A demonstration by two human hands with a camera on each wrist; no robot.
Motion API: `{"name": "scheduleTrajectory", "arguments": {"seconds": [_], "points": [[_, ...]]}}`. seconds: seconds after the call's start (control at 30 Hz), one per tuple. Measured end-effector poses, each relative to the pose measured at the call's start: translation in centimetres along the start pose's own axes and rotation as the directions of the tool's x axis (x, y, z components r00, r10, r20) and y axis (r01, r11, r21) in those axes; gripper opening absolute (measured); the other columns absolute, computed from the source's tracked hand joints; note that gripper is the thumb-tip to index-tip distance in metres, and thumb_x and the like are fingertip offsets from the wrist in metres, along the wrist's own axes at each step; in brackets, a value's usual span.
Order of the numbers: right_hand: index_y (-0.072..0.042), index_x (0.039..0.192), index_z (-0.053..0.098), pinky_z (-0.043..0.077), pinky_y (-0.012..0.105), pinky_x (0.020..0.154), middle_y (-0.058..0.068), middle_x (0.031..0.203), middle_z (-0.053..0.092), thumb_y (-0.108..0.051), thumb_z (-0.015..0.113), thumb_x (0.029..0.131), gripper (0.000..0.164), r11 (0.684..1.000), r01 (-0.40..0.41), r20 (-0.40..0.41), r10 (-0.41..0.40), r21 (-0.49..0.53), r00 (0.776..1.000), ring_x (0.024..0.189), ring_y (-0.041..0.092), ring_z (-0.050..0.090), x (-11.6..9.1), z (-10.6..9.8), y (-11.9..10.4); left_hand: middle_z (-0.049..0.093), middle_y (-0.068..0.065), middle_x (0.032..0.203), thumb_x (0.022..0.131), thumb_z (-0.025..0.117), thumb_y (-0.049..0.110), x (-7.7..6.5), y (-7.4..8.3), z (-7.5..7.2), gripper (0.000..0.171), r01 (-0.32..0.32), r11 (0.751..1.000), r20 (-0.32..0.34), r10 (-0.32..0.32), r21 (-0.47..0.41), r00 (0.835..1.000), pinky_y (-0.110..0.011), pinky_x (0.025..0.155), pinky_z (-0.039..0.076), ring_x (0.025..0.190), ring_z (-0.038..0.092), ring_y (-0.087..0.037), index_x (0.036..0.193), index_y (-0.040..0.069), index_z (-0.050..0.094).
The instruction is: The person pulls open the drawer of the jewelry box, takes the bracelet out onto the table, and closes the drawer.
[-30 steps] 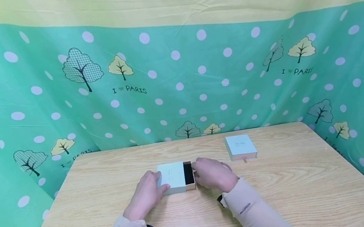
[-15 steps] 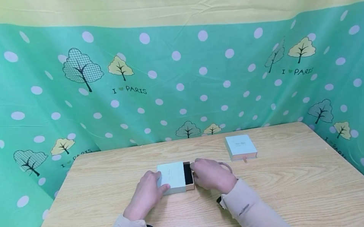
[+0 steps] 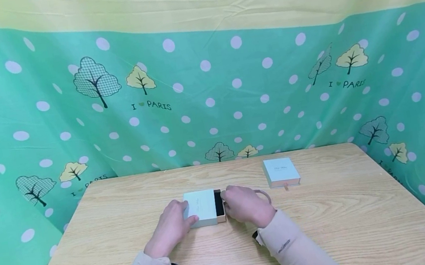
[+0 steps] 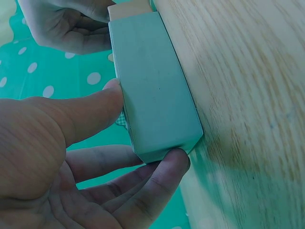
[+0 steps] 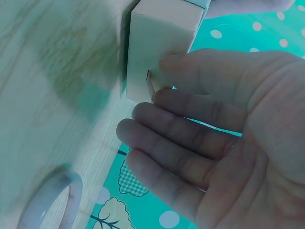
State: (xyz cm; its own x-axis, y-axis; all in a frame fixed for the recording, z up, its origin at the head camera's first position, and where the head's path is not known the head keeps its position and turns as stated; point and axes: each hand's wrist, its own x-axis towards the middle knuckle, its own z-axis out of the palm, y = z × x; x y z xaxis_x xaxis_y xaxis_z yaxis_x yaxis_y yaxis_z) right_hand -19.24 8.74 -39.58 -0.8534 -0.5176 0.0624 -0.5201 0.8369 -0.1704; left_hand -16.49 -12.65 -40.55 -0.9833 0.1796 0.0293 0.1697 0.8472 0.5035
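Observation:
A pale blue slide-out gift box (image 3: 202, 207) lies on the table, its peach drawer (image 3: 221, 218) showing a strip of black lining at the right end. My left hand (image 3: 170, 223) holds the sleeve from the left; in the left wrist view the thumb lies along one face and fingertips touch the end. My right hand (image 3: 246, 203) is at the drawer's front. The right wrist view has the thumb touching that front beside a small ribbon tab (image 5: 150, 86), with the other fingers fairly straight. A bangle (image 5: 74, 195) lies on the table, partly hidden by the right hand in the head view.
A second pale blue box (image 3: 282, 170) with a pink front and ribbon tab stands at the back right of the wooden table (image 3: 349, 222). Behind the table hangs a green dotted curtain (image 3: 194, 117).
The drawer has slid slightly left into the sleeve, and my right hand has moved left with it, uncovering more of the bangle. My left hand has stayed in place.

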Motion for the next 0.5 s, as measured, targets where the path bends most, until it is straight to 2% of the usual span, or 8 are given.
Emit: {"name": "scheduleTrajectory", "arguments": {"seconds": [0.5], "points": [[-0.009,0.089,0.069,0.047,0.023,0.057,-0.002,0.075,0.055,-0.006,0.062,0.085,0.008,1.0,0.017,-0.016,-0.017,-0.015,1.0,0.062,0.009,0.047,-0.08,-0.09,-0.21,0.055,-0.028,0.117,0.086,0.072,0.021,-0.13,0.0,-0.02,0.055,-0.012,1.0,-0.002,0.012,0.001,1.0,-0.049,0.092,0.047,0.108,0.055,-0.038,0.126,-0.013,0.054]]}}
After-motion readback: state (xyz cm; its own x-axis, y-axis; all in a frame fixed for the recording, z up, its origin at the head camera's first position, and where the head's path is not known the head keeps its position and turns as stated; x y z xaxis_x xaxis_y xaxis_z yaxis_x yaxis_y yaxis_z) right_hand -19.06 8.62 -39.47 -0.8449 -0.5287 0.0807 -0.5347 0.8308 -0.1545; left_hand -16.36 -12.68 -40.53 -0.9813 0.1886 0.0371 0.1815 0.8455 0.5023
